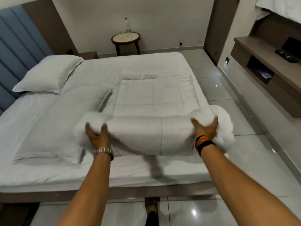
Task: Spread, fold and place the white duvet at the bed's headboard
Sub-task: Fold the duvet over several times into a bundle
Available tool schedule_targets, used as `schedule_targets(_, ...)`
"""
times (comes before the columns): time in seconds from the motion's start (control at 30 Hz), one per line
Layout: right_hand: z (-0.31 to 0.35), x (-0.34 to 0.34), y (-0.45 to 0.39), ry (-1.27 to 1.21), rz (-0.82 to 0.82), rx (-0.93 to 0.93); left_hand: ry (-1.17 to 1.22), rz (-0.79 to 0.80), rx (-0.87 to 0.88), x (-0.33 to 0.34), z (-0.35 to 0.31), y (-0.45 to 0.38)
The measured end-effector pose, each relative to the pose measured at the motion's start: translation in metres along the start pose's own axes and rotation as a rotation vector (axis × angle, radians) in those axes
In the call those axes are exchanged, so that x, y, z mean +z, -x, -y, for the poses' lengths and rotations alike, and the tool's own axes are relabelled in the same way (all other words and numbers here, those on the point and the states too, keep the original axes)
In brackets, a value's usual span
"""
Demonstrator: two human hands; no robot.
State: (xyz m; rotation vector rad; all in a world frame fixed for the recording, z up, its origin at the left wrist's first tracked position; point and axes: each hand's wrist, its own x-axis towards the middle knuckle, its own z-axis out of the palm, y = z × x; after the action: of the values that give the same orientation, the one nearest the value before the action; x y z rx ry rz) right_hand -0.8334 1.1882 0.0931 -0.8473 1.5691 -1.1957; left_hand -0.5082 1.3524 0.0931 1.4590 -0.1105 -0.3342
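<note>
Head view. Item: white duvet [156, 95], partly folded, quilted panel lying flat on the bed [40, 168] beyond both hands; its near portion lifted as a thick fold between them. Left hand [97, 136]: fingers spread wide, palm pressed under the fold's left end. Right hand [205, 128]: likewise spread, cupping the right end; motion blur hides any pinch. Purpose, judged: gripping both ends keeps the fold square while it turns over. Headboard [14, 51]: far left of the left hand, pillows [48, 74] before it; placement not yet done.
</note>
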Motion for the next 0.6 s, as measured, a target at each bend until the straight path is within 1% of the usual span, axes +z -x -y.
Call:
schedule_targets(0.07,0.036,0.034,-0.040,-0.014,0.128,-0.124,0.016,0.156,0.064,0.048,-0.025,-0.038)
schedule_targets(0.13,0.052,0.068,-0.073,0.121,0.200,-0.302,-0.081,0.244,0.120,0.093,-0.024,-0.073)
schedule_targets(0.17,0.049,0.083,-0.085,0.202,0.205,-0.383,-0.185,0.258,0.154,0.109,-0.011,-0.086)
schedule_targets(0.2,0.039,0.098,-0.094,0.292,0.188,-0.438,-0.335,0.239,0.190,0.119,0.009,-0.094)
schedule_targets(0.23,0.020,0.107,-0.099,0.392,0.154,-0.466,-0.501,0.199,0.194,0.120,0.032,-0.094)
schedule_targets(0.27,-0.002,0.118,-0.106,0.493,0.110,-0.468,-0.637,0.155,0.150,0.121,0.061,-0.096)
schedule_targets(0.3,-0.026,0.128,-0.111,0.573,0.066,-0.414,-0.734,0.125,0.038,0.118,0.088,-0.097)
schedule_targets(0.33,-0.049,0.136,-0.116,0.603,0.025,-0.309,-0.762,0.117,-0.116,0.117,0.112,-0.098)
schedule_targets(0.37,-0.068,0.144,-0.124,0.589,-0.013,-0.180,-0.712,0.114,-0.277,0.119,0.130,-0.102)
schedule_targets(0.4,-0.081,0.149,-0.133,0.549,-0.052,-0.056,-0.630,0.098,-0.392,0.122,0.142,-0.107)
schedule_targets(0.47,-0.098,0.167,-0.161,0.438,-0.109,0.118,-0.465,0.019,-0.479,0.141,0.159,-0.131)
schedule_targets(0.53,-0.103,0.189,-0.184,0.296,-0.145,0.229,-0.302,-0.119,-0.538,0.165,0.164,-0.161)
schedule_targets(0.6,-0.102,0.214,-0.199,0.182,-0.202,0.307,-0.216,-0.257,-0.616,0.186,0.166,-0.188)
